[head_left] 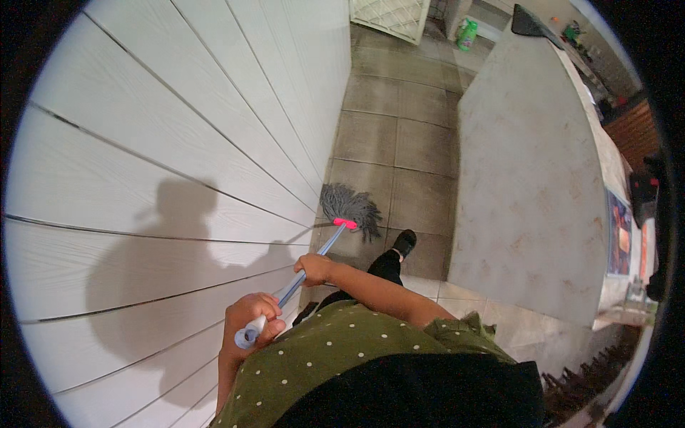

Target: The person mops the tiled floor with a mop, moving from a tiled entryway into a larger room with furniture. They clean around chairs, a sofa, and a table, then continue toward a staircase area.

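A string mop (351,207) with grey strands and a pink socket rests on the tiled floor, its head close against the foot of the white wall. Its pale blue handle slants up toward me. Near the top end, my left hand (250,317) is wrapped round the handle. Farther down, my right hand (312,269) closes round the same handle, the forearm reaching across my front. My foot in a dark shoe (404,243) stands on the floor to the right of the mop head.
White panelled boards (178,143) line the left side. A pale counter side (528,178) bounds the tiled floor (424,146) on the right. At the far end are a white lattice gate (392,16) and a green bottle (467,34). Various items lie along the counter top.
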A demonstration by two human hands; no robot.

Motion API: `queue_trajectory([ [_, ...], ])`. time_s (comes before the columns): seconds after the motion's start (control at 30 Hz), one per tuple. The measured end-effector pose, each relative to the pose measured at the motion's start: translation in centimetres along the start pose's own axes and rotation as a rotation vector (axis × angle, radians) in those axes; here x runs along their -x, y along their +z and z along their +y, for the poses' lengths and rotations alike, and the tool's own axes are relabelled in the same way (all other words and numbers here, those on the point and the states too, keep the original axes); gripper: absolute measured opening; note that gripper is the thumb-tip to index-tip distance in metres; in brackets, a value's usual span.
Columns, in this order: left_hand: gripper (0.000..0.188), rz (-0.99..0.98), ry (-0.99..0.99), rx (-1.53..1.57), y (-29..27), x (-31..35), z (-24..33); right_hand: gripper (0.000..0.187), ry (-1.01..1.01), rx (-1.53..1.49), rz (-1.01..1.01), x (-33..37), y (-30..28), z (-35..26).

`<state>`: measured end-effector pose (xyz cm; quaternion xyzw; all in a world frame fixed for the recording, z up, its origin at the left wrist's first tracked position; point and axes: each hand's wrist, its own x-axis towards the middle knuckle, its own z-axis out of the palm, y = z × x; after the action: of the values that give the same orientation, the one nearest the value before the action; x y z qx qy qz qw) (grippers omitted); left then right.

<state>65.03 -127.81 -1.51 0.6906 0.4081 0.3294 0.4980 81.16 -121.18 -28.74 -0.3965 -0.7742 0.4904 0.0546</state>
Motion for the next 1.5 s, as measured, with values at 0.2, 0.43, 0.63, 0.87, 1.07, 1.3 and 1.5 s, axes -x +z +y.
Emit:
queue_trajectory([
  [0.2, 0.020, -0.149, 0.112, 0.038, 1.0, -0.9, -2.8, 0.034, 0.182, -0.113, 0.016, 5.6, -1.0, 0.9],
  [0.43, 0.021, -0.384, 0.228, 0.188, 5.0, -4.9, -4.7, 0.024, 0.307, -0.113, 0.249, 12.6, -1.5, 4.7],
  [0.63, 0.020, -0.674, 0.142, 0.250, 9.3, -6.0, -5.7, 0.025, 0.443, -0.093, 0.455, 19.0, 2.6, 8.7],
  [0.87, 0.013, -0.350, -0.101, 0.321, 8.8, -2.1, -5.0, 0.031, 0.579, 0.005, 0.742, 17.1, 7.4, 7.7],
  [1.07, 0.007, -0.230, 0.017, 0.066, 2.6, 0.4, 0.4, 0.027, 0.246, -0.002, 0.877, 9.5, 7.9, 2.2],
  [1.3, 0.015, -0.043, -0.044, -0.122, 5.4, 6.9, 6.0, 0.024, -0.110, -0.150, 0.452, 5.9, 9.4, -1.8],
  [1.5, 0.024, 0.026, 0.076, -0.244, 12.3, 13.1, 6.3, 0.027, -0.105, -0.084, 0.197, 13.4, 11.4, -2.8],
])
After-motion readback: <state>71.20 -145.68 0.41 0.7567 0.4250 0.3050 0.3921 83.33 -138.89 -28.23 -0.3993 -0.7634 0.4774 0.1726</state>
